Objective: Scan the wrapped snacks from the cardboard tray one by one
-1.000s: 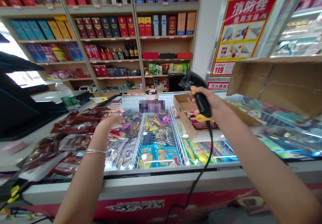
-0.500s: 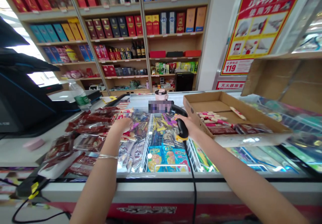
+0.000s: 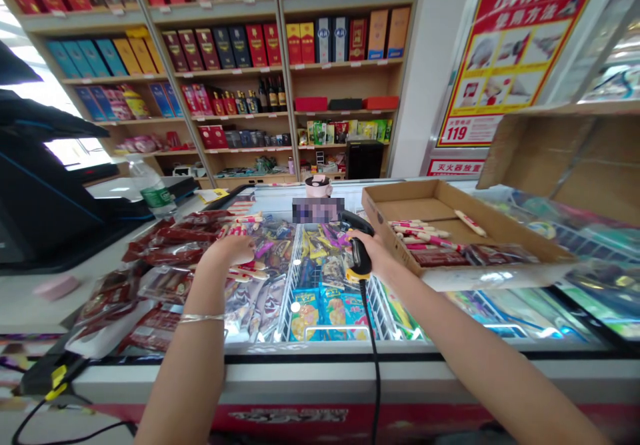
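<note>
My right hand (image 3: 375,248) is wrapped around the grip of a black and yellow handheld barcode scanner (image 3: 359,258), its cable hanging down over the front of the freezer. My left hand (image 3: 233,252) is curled over a pile of wrapped sausages (image 3: 253,266) with pale ends and red and white labels. Its fingertips are hidden, so whatever they grip cannot be made out. Dark red snack packs (image 3: 185,252) lie heaped left of that hand. Beneath both hands, through the glass top, show baskets of ice cream packs (image 3: 305,312).
An open cardboard box (image 3: 440,198) at the right holds several similar sausages and dark red packs. A water bottle (image 3: 153,188) stands on the left counter near a dark monitor (image 3: 45,185). A pink and black container (image 3: 318,186) sits at the freezer's back edge.
My left hand has shifted slightly left over the sausages, its fingers still curled. The scanner stays in my right hand. The whole view has moved a little.
</note>
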Motion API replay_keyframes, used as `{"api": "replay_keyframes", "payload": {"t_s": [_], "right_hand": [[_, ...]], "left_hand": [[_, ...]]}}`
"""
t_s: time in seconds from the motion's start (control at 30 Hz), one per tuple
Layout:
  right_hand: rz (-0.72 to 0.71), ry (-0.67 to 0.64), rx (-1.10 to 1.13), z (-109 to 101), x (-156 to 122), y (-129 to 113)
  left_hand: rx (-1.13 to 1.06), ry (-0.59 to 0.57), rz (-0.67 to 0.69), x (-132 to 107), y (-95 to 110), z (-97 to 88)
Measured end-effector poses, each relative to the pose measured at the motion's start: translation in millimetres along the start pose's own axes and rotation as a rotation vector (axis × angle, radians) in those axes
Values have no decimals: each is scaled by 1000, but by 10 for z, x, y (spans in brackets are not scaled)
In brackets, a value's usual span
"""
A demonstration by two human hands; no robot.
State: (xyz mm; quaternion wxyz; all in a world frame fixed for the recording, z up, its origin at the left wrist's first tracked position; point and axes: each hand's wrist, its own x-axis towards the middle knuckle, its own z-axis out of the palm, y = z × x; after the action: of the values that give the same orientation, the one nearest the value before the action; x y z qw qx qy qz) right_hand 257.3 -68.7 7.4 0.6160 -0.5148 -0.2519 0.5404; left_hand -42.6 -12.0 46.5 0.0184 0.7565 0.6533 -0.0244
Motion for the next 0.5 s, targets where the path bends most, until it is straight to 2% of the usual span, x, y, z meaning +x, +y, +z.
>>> {"api": "replay_keyframes", "payload": {"t_s": [0.1,0.17,0.5], "right_hand": [[-2,-15,-5,0,-13,-4],[-5,-20,-9,-5,-5,4],[11,-46,10,-12,-15,1]], "left_hand": [[95,-95,-51,-53,37,-51],[101,-88,-72,-94,65,-93],[127,102,-86,-76,-48,-68]]}}
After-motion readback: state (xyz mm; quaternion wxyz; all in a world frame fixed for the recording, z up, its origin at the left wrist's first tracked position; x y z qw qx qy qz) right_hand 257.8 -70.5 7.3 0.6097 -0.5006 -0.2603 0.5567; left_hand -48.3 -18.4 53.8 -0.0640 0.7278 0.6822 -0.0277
